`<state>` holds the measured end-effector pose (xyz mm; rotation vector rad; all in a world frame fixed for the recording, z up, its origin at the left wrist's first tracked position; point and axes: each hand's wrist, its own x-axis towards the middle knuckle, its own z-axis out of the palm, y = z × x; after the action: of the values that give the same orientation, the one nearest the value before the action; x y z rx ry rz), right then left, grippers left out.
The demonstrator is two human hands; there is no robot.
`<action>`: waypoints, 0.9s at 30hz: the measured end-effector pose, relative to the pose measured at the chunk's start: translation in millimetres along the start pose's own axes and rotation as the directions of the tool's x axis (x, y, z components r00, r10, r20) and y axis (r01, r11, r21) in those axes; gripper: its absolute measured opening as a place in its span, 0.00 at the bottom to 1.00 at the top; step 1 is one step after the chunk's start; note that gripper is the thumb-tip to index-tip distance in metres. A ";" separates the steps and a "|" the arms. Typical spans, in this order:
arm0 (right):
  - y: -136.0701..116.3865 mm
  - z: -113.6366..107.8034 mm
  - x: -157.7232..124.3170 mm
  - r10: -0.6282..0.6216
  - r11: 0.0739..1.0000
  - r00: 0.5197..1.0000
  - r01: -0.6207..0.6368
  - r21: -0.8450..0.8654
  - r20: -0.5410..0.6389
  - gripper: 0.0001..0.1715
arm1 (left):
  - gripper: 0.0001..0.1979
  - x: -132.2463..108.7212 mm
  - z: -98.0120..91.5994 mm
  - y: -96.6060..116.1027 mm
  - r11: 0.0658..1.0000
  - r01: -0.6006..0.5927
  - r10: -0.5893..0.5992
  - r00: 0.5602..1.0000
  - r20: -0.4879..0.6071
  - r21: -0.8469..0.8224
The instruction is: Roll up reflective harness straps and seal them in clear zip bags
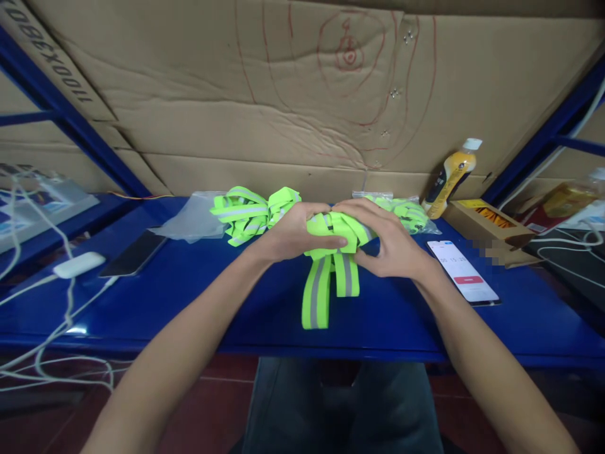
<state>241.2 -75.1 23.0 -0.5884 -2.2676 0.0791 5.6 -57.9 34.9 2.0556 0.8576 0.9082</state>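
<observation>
Both my hands hold one bundle of neon-green reflective strap (331,265) above the blue table (198,302). My left hand (295,232) is closed round the bundle's left side, thumb on its front. My right hand (385,243) grips the right side, fingers curled over the top. Two grey-striped strap ends hang down from the bundle toward the table's front edge. A second folded bundle of green strap (248,213) lies just behind my left hand. More green strap in a clear bag (409,213) lies behind my right hand.
A clear plastic bag (193,217) lies at the back left. A dark phone (135,252) and a white charger (78,265) with cables sit left. A lit phone (466,272), a yellow bottle (451,176) and an open cardboard box (489,224) sit right. Cardboard lines the back wall.
</observation>
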 end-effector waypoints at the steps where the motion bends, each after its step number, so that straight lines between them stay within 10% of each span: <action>1: 0.1 -2.5 0.3 0.022 0.998 0.999 -0.024 0.060 0.038 0.40 | 0.21 -0.9 -1.4 1.7 0.989 -0.057 0.062 0.998 -0.031 0.134; 8: 17.1 10.7 -5.0 0.251 0.947 0.966 -0.258 0.192 0.059 0.25 | 0.19 -4.3 7.8 -9.3 0.702 -0.377 0.416 0.906 0.081 0.604; 16: 6.7 39.3 -3.6 0.367 0.926 0.898 -0.328 0.186 -0.243 0.16 | 0.28 -3.6 36.5 -19.5 0.749 -0.362 0.460 0.887 -0.043 0.554; 27: 2.1 27.3 0.7 0.474 0.782 0.876 -0.465 0.414 0.089 0.27 | 0.46 -0.5 24.0 -20.6 0.786 -0.434 0.470 0.882 0.031 0.440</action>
<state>222.2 -69.5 4.0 -0.8935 -1.9405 0.7949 18.9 -55.8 6.2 2.7125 0.6529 1.1368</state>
